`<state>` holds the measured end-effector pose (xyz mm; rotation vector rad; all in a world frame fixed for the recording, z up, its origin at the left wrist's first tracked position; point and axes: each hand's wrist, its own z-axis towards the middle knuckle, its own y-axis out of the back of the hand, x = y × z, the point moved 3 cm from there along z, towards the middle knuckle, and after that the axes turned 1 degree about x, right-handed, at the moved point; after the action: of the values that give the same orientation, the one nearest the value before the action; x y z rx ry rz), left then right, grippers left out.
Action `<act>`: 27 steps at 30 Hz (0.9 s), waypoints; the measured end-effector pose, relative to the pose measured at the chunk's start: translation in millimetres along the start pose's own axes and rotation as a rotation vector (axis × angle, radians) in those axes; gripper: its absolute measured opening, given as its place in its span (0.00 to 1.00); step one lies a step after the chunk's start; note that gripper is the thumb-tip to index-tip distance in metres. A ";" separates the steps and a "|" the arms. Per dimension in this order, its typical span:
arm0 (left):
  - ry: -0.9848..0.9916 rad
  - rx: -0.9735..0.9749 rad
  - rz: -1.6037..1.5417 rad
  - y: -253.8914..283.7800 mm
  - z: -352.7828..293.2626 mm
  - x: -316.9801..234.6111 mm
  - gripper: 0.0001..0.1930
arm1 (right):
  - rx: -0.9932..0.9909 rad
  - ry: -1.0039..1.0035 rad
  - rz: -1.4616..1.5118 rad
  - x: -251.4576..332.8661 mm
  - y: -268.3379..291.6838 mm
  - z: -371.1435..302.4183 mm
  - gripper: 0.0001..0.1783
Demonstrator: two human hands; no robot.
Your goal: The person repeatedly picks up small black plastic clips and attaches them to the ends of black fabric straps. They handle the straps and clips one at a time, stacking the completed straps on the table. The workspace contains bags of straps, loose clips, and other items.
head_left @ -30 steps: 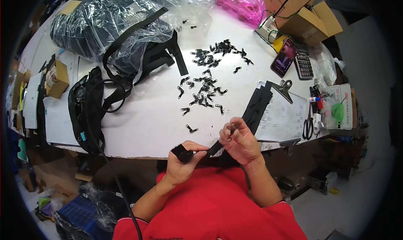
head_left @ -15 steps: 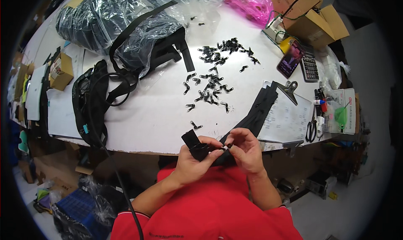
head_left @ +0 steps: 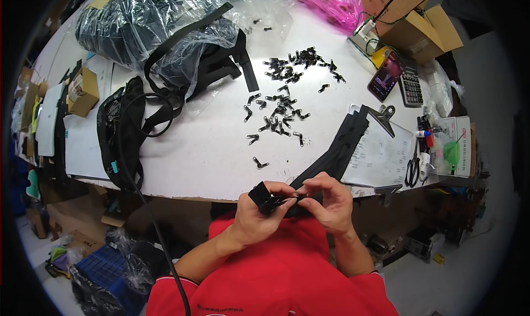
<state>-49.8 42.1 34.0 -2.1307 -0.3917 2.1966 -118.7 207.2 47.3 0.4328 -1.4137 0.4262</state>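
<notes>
My left hand (head_left: 252,219) is closed around the folded end of a black zipper tape (head_left: 259,194), which sticks up past the thumb and fingers. Close against it, my right hand (head_left: 335,210) pinches a small dark zipper slider (head_left: 300,195), mostly hidden by the fingertips. The two hands meet just off the table's near edge. A bundle of long black zipper tapes (head_left: 338,150) runs from behind my right hand up onto the table. Ahead, loose black zipper sliders (head_left: 282,117) lie scattered, with a denser heap of sliders (head_left: 305,56) farther back.
A clipboard with paper (head_left: 381,156) lies right of the tapes, near scissors (head_left: 412,170). Beyond are a phone (head_left: 385,77), a calculator (head_left: 411,87) and an open carton (head_left: 418,37). Plastic-wrapped black goods (head_left: 143,29) and a black strapped piece (head_left: 118,133) occupy the left.
My right hand has shifted slightly right and down, its fingers now bent closer over the slider. The tape end in my left hand has tipped down to the right.
</notes>
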 end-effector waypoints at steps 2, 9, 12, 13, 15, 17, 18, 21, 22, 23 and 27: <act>-0.003 -0.005 0.066 1.0 0.2 0.7 0.10 | 0.016 0.118 -0.202 6.7 0.9 4.3 0.20; -0.221 0.016 0.320 3.7 9.6 -7.5 0.11 | -0.093 0.427 -0.656 32.4 -11.6 0.2 0.15; -0.178 -0.050 0.141 4.1 6.8 0.6 0.11 | -0.216 -0.007 -0.218 19.6 -19.4 -11.8 0.11; -0.177 -0.056 0.129 4.4 6.5 1.9 0.10 | -0.269 -0.229 -0.015 10.7 -21.0 -16.1 0.10; -0.174 -0.068 0.104 4.9 6.0 4.2 0.09 | -0.172 -0.361 0.110 -1.1 -22.3 -13.9 0.07; -0.166 -0.045 0.100 4.7 5.8 8.0 0.08 | -0.105 -0.448 0.270 -12.1 -25.7 -16.2 0.07; -0.162 -0.036 0.099 4.8 5.5 9.2 0.08 | -0.096 -0.450 0.282 -14.7 -26.8 -16.7 0.06; 0.079 -0.062 -0.165 4.9 2.7 14.9 0.07 | -0.154 -0.406 0.399 -13.0 -29.4 -16.4 0.05; 0.119 -0.041 -0.217 5.0 3.0 14.9 0.07 | -0.146 -0.393 0.391 -13.1 -29.0 -16.3 0.05; 0.159 -0.020 -0.269 5.7 3.4 14.7 0.07 | -0.137 -0.379 0.383 -13.6 -27.8 -16.0 0.04; 0.152 0.010 -0.288 6.3 1.9 17.9 0.07 | -0.039 -0.280 0.178 -11.1 -22.4 -10.3 0.03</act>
<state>-51.6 39.6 15.1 -2.0675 -0.6301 1.8658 -99.4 193.3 34.4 0.3454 -1.7380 0.4945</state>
